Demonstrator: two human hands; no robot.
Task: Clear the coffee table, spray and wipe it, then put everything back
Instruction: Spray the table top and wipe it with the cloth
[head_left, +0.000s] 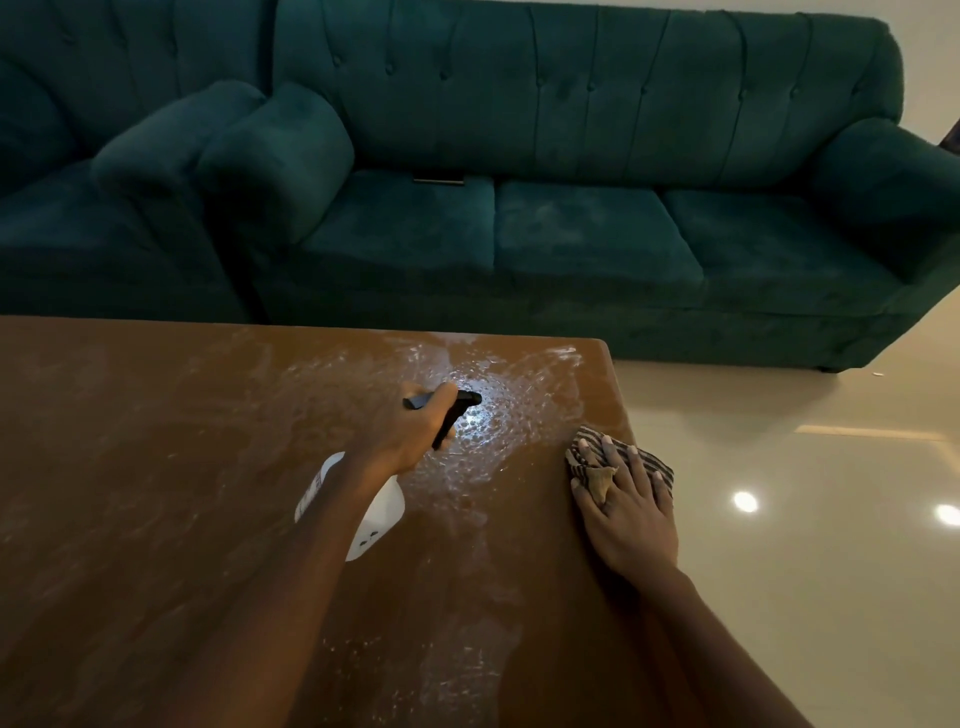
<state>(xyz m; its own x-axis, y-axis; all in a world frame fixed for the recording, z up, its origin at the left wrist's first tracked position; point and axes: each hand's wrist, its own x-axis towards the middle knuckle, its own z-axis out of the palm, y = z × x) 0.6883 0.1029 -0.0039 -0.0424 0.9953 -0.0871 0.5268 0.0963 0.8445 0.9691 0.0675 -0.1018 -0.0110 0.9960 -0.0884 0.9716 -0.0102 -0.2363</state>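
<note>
Over the right part of the glossy brown wooden desk (156, 467), the left hand (410, 436) is clenched around the black trigger head of a white plastic spray bottle (384, 512), its nozzle pointing away from the person at a patch of shining wet droplets (498, 415). Near the desk's right edge, the right hand (628, 504) lies flat with fingers spread, pressing down on a crumpled brown-and-white striped cloth (661, 466). A dark green tufted velvet sofa (571, 234) stands beyond the desk on a pale polished tile floor (805, 519).
</note>
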